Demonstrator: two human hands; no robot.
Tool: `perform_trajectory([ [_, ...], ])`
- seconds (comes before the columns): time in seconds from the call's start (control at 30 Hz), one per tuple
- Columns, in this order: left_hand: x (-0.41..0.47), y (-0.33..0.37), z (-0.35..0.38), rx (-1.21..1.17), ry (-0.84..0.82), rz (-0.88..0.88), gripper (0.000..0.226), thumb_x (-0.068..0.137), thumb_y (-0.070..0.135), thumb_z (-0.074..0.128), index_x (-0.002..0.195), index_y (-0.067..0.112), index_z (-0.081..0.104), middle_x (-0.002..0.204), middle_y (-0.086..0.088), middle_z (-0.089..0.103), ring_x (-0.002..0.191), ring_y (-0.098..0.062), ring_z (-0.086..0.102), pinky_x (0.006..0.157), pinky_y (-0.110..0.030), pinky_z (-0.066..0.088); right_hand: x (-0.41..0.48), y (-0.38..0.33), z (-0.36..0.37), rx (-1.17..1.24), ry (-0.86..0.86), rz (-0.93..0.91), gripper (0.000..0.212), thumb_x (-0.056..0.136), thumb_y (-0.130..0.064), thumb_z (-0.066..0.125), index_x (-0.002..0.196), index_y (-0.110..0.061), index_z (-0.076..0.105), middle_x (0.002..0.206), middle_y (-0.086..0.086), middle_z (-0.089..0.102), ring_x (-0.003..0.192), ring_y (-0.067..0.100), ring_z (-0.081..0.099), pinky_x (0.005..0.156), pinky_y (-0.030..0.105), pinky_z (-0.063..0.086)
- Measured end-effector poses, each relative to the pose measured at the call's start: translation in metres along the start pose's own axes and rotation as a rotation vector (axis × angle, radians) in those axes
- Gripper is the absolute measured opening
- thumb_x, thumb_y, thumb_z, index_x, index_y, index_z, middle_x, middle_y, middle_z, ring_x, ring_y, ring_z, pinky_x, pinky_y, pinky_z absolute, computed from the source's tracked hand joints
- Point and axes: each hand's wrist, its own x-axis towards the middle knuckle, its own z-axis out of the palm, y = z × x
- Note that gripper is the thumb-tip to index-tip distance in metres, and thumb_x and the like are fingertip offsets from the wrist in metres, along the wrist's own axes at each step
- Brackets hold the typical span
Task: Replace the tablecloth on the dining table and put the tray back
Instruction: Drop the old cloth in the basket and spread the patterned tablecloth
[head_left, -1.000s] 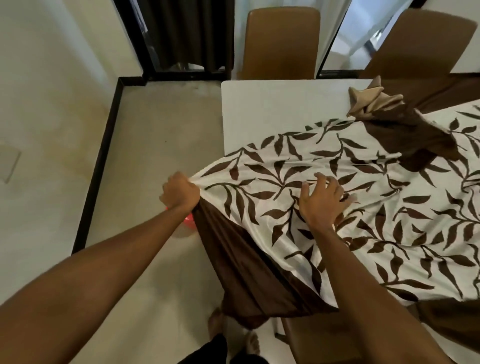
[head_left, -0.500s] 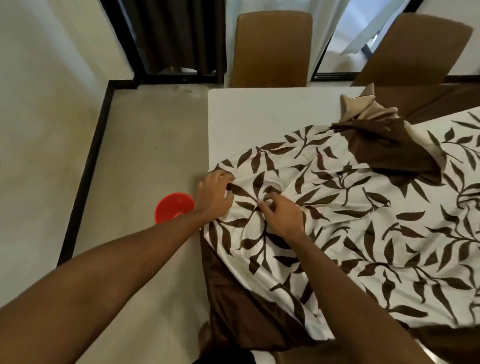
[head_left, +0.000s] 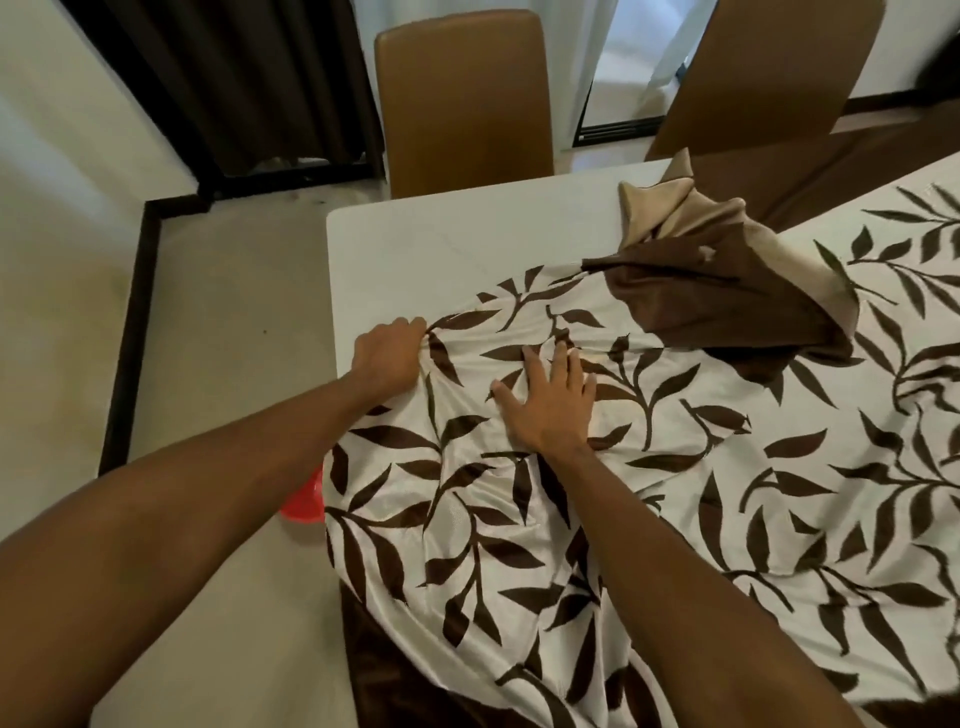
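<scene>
head view. the white satin tablecloth with brown leaf print (head_left: 675, 441) lies crumpled across the centre and right of the frame on the white rectangular dining table (head_left: 441, 244), whose upper-left corner is bare. the left hand (head_left: 387, 358), fingers curled, grips a bunch of cloth at the table's left edge. the right hand (head_left: 550, 400) presses flat on the cloth, fingers spread, just beside it. no tray is in view. likely faults: the glossy cloth, hanging low at lower centre, may slide off if the grip slackens. the turned-over brown and beige corner (head_left: 727, 291) at upper right may stay folded. the red plastic bowl (head_left: 304, 501) on the floor may be kicked.
</scene>
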Motion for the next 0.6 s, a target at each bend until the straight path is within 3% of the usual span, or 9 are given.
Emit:
perform_trajectory([
  [0.1,-0.003,-0.035,-0.009,0.119,-0.029,-0.143,0.028,0.089,0.026,0.056,0.115,0.018,0.05,0.111,-0.007,0.061,0.103,-0.033,0.061,0.077,-0.038,0.046,0.01,-0.022,-0.005,0.026,0.056,-0.047,0.077,0.092,-0.076,0.031,0.154,-0.03,0.032,0.162,0.009,0.029,0.149,0.034,0.022,0.12,0.058,0.017],
  [0.2,-0.013,-0.072,-0.013,0.205,0.042,-0.262,0.034,0.083,0.022,0.057,0.116,0.02,0.055,0.117,-0.008,0.061,0.111,-0.032,0.055,0.088,-0.043,0.044,0.015,-0.049,-0.006,0.037,0.059,-0.234,0.069,0.093,-0.071,0.039,0.147,-0.028,0.043,0.145,0.004,0.051,0.133,0.029,0.044,0.108,0.054,0.039],
  [0.27,-0.012,-0.089,-0.015,0.12,0.139,-0.247,0.039,0.074,0.015,0.062,0.112,0.02,0.057,0.117,-0.008,0.057,0.113,-0.031,0.049,0.088,-0.044,0.041,0.021,-0.065,-0.005,0.096,0.09,-0.316,0.059,0.094,-0.064,0.045,0.141,-0.027,0.051,0.133,0.002,0.061,0.121,0.026,0.055,0.1,0.049,0.047],
  [0.33,-0.002,-0.094,-0.014,-0.062,0.208,-0.134,0.042,0.068,0.007,0.061,0.109,0.017,0.059,0.115,-0.009,0.055,0.111,-0.032,0.047,0.088,-0.044,0.04,0.03,-0.071,-0.006,0.143,0.236,-0.296,0.047,0.096,-0.054,0.051,0.132,-0.024,0.06,0.121,0.003,0.065,0.109,0.026,0.059,0.089,0.043,0.05],
  [0.4,0.015,-0.088,-0.011,-0.216,0.24,0.057,0.042,0.069,0.007,0.053,0.109,0.014,0.063,0.115,-0.009,0.057,0.11,-0.034,0.05,0.089,-0.047,0.045,0.045,-0.074,-0.007,0.147,0.402,-0.142,0.04,0.096,-0.047,0.054,0.127,-0.024,0.064,0.121,0.004,0.063,0.109,0.027,0.057,0.089,0.044,0.046],
  [0.47,0.031,-0.071,-0.007,-0.244,0.245,0.263,0.043,0.073,0.013,0.049,0.112,0.013,0.066,0.118,-0.009,0.06,0.112,-0.034,0.052,0.09,-0.051,0.048,0.06,-0.071,-0.009,0.135,0.464,0.044,0.043,0.095,-0.047,0.054,0.13,-0.025,0.061,0.132,0.005,0.057,0.123,0.027,0.049,0.102,0.049,0.038],
  [0.53,0.046,-0.049,-0.003,-0.21,0.211,0.456,0.043,0.082,0.016,0.051,0.121,0.013,0.066,0.127,-0.009,0.06,0.119,-0.031,0.051,0.095,-0.049,0.048,0.079,-0.066,-0.01,0.112,0.401,0.197,0.053,0.096,-0.052,0.048,0.14,-0.023,0.052,0.149,0.01,0.045,0.143,0.03,0.034,0.117,0.057,0.02],
  [0.6,0.062,-0.032,0.0,-0.143,0.15,0.598,0.048,0.089,0.02,0.052,0.137,0.015,0.057,0.139,-0.006,0.056,0.127,-0.026,0.047,0.1,-0.042,0.043,0.097,-0.065,-0.006,0.107,0.238,0.304,0.064,0.1,-0.058,0.037,0.152,-0.021,0.038,0.164,0.013,0.026,0.154,0.032,0.014,0.12,0.062,0.004],
])
